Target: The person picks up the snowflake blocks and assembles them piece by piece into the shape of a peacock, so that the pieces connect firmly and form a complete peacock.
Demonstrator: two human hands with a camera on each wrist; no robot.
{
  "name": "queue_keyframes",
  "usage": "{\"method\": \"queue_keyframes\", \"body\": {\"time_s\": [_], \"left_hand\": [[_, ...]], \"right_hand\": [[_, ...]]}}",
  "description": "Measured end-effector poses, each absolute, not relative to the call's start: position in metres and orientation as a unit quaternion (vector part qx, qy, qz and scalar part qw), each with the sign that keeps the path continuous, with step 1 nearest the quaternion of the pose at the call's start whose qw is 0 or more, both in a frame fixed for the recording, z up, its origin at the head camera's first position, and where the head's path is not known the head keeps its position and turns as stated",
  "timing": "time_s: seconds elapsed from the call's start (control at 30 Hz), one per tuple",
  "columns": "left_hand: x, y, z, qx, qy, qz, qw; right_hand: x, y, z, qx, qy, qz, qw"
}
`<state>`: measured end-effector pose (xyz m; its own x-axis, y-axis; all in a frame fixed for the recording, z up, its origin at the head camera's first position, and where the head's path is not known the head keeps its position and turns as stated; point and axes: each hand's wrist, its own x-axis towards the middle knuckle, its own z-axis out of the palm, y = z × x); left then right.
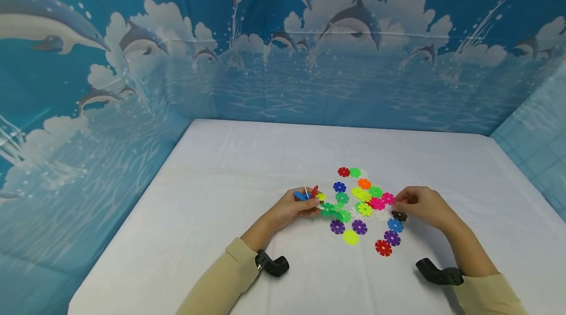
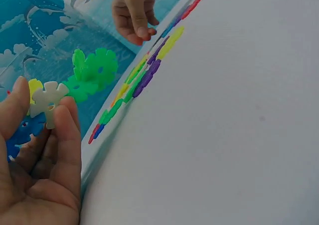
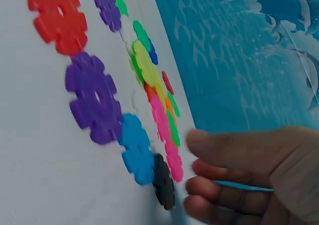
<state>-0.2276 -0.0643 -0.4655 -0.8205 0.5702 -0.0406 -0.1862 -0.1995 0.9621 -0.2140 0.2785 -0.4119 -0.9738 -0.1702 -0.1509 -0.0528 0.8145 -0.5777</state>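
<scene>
My left hand [image 1: 295, 207] pinches a small cluster of slotted plastic snowflake discs pushed together at angles. A white disc [image 2: 49, 99] stands by its fingertips, a blue disc [image 2: 26, 131] lies toward the palm, and green discs [image 2: 97, 70] stick out from the far end. Bits of red and yellow show too. The right hand [image 1: 422, 203] hovers at the right edge of the loose discs, fingers loosely bent, nothing between them. Its fingertips are close to a pink disc [image 3: 173, 161] and a black disc [image 3: 163, 181].
Loose discs lie flat on the white tabletop [image 1: 247, 157], among them a red disc [image 1: 383, 247], purple disc [image 1: 359, 227] and orange disc [image 1: 364, 184]. Some overlap mid-pile. A dolphin-print curtain [image 1: 265, 89] borders the table. Each wrist wears a black camera mount [image 1: 271, 263].
</scene>
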Motion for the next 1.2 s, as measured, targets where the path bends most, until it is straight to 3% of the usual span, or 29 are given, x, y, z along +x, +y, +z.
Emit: {"method": "queue_keyframes", "body": {"time_s": [0.17,0.43,0.9,1.2], "left_hand": [[-0.228,-0.065,-0.465,0.169,0.572,0.762,0.252],[-0.230,-0.064,-0.466,0.167,0.583,0.756,0.247],[-0.227,-0.064,-0.464,0.183,0.596,0.743,0.245],[-0.227,-0.063,-0.464,0.195,0.604,0.734,0.243]], "right_hand": [[-0.215,0.286,-0.415,-0.075,0.936,-0.307,0.153],[-0.217,0.287,-0.419,-0.100,0.929,-0.314,0.170],[-0.208,0.240,-0.416,-0.127,0.903,-0.409,0.044],[-0.203,0.200,-0.418,-0.192,0.854,-0.483,0.027]]}}
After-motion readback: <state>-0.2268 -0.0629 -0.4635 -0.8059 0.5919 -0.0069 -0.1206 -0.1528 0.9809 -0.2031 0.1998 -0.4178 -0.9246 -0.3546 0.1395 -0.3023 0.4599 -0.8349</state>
